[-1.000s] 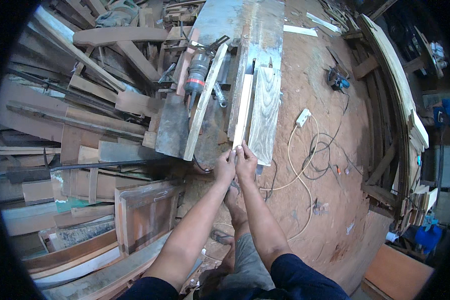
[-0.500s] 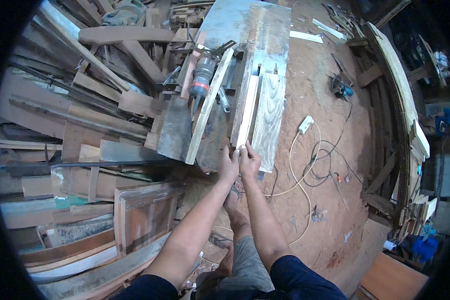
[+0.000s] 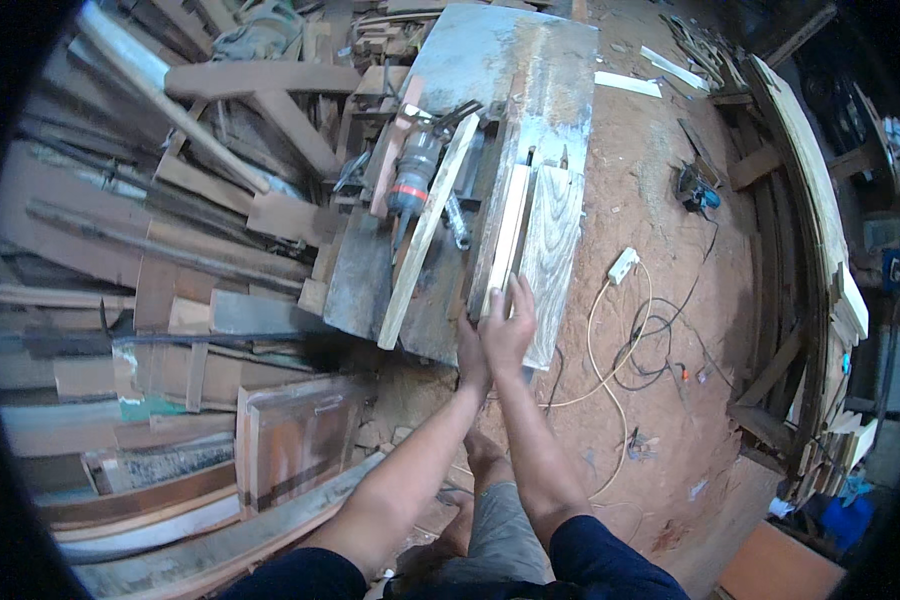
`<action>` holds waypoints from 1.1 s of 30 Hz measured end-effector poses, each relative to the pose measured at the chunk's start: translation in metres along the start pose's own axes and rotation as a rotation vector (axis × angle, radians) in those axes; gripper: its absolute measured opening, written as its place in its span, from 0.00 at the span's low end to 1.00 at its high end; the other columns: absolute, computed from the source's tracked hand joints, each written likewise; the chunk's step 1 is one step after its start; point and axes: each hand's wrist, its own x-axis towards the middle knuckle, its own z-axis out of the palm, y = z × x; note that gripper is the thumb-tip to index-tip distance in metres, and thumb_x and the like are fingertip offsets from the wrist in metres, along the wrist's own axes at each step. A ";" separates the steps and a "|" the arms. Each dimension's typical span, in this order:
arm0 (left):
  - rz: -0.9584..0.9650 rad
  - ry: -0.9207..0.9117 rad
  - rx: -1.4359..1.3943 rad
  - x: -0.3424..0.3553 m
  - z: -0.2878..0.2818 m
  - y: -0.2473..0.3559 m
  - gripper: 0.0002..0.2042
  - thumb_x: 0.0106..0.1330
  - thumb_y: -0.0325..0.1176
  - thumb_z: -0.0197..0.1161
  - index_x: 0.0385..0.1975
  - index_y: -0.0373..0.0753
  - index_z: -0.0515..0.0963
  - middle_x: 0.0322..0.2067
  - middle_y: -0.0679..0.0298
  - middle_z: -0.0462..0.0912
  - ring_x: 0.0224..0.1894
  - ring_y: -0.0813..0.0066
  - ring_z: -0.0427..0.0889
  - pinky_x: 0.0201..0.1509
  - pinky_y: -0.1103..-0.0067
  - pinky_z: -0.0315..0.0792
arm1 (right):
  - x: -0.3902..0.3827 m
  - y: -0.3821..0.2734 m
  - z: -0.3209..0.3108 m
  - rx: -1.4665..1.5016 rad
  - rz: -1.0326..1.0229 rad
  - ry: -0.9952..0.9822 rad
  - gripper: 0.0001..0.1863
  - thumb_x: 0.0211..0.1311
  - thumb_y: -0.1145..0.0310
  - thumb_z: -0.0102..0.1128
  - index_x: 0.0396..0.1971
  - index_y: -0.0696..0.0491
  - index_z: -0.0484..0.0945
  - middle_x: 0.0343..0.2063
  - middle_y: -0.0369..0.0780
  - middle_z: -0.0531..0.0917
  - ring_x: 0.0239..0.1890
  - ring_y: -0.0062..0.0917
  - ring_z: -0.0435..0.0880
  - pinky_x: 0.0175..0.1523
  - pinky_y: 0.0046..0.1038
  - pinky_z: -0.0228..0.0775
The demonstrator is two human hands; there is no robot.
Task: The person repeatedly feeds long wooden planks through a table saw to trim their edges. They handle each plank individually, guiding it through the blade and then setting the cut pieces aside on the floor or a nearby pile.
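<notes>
A pale wooden strip (image 3: 509,230) lies lengthwise on the worn table (image 3: 460,45), between a dark wooden rail (image 3: 490,215) and a grey, grained board (image 3: 553,255). My right hand (image 3: 508,335) rests over the strip's near end, fingers stretched and spread. Close against it, my left hand (image 3: 473,358) is at the same near end; most of its fingers are hidden behind the right hand. Left of the rail, a long light batten (image 3: 430,230) lies aslant, beside a power drill (image 3: 413,175) with a red band.
Stacked planks and offcuts (image 3: 170,240) crowd the left, with a framed wooden panel (image 3: 300,440) nearer. Right of the table, a white socket block (image 3: 623,265) and tangled cords lie on the dirt floor. A blue power tool (image 3: 695,190) lies beyond, beside a timber rack (image 3: 810,200).
My right hand has gone from pinching the strip's near end to lying over it with fingers spread. The left hand has shifted slightly nearer to me. The view has moved a little.
</notes>
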 end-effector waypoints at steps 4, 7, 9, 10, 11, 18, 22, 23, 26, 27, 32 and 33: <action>-0.110 0.065 0.411 -0.019 0.022 0.028 0.36 0.76 0.59 0.40 0.72 0.36 0.55 0.69 0.41 0.61 0.72 0.44 0.57 0.74 0.62 0.51 | 0.011 -0.045 0.071 0.243 0.163 -0.297 0.26 0.66 0.69 0.55 0.63 0.63 0.69 0.55 0.61 0.76 0.62 0.51 0.74 0.67 0.42 0.65; -0.156 0.165 0.848 -0.024 0.032 0.035 0.36 0.76 0.56 0.45 0.72 0.30 0.54 0.69 0.39 0.61 0.72 0.42 0.57 0.76 0.60 0.47 | 0.024 -0.043 0.127 0.081 0.705 -0.574 0.31 0.63 0.65 0.60 0.64 0.60 0.66 0.54 0.58 0.78 0.59 0.53 0.76 0.65 0.44 0.68; -0.205 0.111 0.728 -0.029 0.038 0.054 0.37 0.76 0.55 0.46 0.71 0.27 0.53 0.69 0.37 0.59 0.73 0.41 0.56 0.76 0.60 0.46 | 0.022 -0.033 0.135 0.052 0.842 -0.686 0.32 0.62 0.62 0.60 0.64 0.59 0.65 0.53 0.58 0.79 0.58 0.54 0.77 0.63 0.44 0.69; -0.228 0.077 0.704 -0.027 0.038 0.053 0.37 0.76 0.56 0.44 0.72 0.29 0.52 0.70 0.37 0.58 0.73 0.41 0.54 0.76 0.60 0.46 | 0.020 -0.031 0.132 0.095 0.777 -0.654 0.31 0.63 0.62 0.59 0.64 0.58 0.65 0.53 0.58 0.79 0.58 0.53 0.77 0.63 0.44 0.69; -0.249 0.032 0.680 -0.027 0.041 0.053 0.37 0.76 0.57 0.42 0.73 0.31 0.51 0.71 0.37 0.56 0.74 0.40 0.53 0.76 0.59 0.45 | 0.020 -0.026 0.124 0.133 0.714 -0.611 0.30 0.64 0.62 0.58 0.63 0.57 0.65 0.53 0.57 0.79 0.59 0.51 0.77 0.64 0.44 0.69; 0.261 0.141 1.381 -0.026 0.000 0.020 0.35 0.75 0.54 0.46 0.70 0.31 0.54 0.60 0.41 0.72 0.60 0.42 0.71 0.64 0.57 0.64 | 0.026 -0.162 -0.097 0.556 0.958 -0.641 0.32 0.73 0.63 0.55 0.71 0.55 0.58 0.46 0.46 0.84 0.48 0.31 0.84 0.59 0.34 0.74; -0.026 -0.020 0.758 -0.001 0.001 0.038 0.30 0.72 0.49 0.51 0.64 0.30 0.62 0.46 0.39 0.82 0.50 0.38 0.80 0.56 0.55 0.70 | -0.083 -0.110 -0.236 0.330 0.445 -0.580 0.35 0.73 0.66 0.53 0.75 0.55 0.52 0.62 0.48 0.71 0.61 0.31 0.72 0.64 0.32 0.64; 0.034 0.042 0.777 0.002 -0.001 0.039 0.26 0.70 0.47 0.55 0.59 0.31 0.68 0.44 0.41 0.83 0.48 0.39 0.81 0.55 0.56 0.71 | -0.121 -0.105 -0.262 0.272 0.466 -0.612 0.35 0.73 0.67 0.53 0.75 0.53 0.52 0.56 0.46 0.75 0.51 0.28 0.76 0.55 0.30 0.70; 0.010 -0.061 0.907 -0.002 0.006 0.066 0.25 0.69 0.49 0.59 0.54 0.33 0.73 0.44 0.48 0.85 0.49 0.45 0.82 0.54 0.59 0.72 | -0.213 -0.115 -0.322 0.341 0.868 -0.666 0.35 0.72 0.69 0.55 0.75 0.52 0.53 0.52 0.45 0.77 0.35 0.22 0.82 0.37 0.26 0.78; 0.038 -0.036 0.925 0.003 0.000 0.065 0.24 0.68 0.49 0.59 0.51 0.34 0.74 0.43 0.48 0.85 0.48 0.45 0.82 0.54 0.60 0.73 | -0.236 -0.125 -0.328 0.397 0.986 -0.652 0.36 0.71 0.69 0.57 0.75 0.54 0.53 0.59 0.47 0.73 0.37 0.22 0.81 0.39 0.25 0.77; 0.114 -0.027 0.980 0.006 -0.003 0.059 0.21 0.67 0.48 0.60 0.48 0.35 0.76 0.44 0.46 0.84 0.50 0.44 0.82 0.55 0.58 0.72 | -0.290 -0.124 -0.311 0.448 1.069 -0.582 0.36 0.70 0.70 0.59 0.74 0.53 0.55 0.61 0.48 0.76 0.27 0.15 0.76 0.28 0.19 0.71; 0.094 -0.025 1.005 0.003 0.001 0.064 0.20 0.67 0.48 0.60 0.46 0.35 0.77 0.44 0.46 0.84 0.50 0.45 0.82 0.55 0.59 0.72 | -0.286 -0.121 -0.302 0.478 1.070 -0.569 0.36 0.70 0.69 0.59 0.74 0.53 0.55 0.60 0.49 0.76 0.28 0.15 0.77 0.29 0.20 0.72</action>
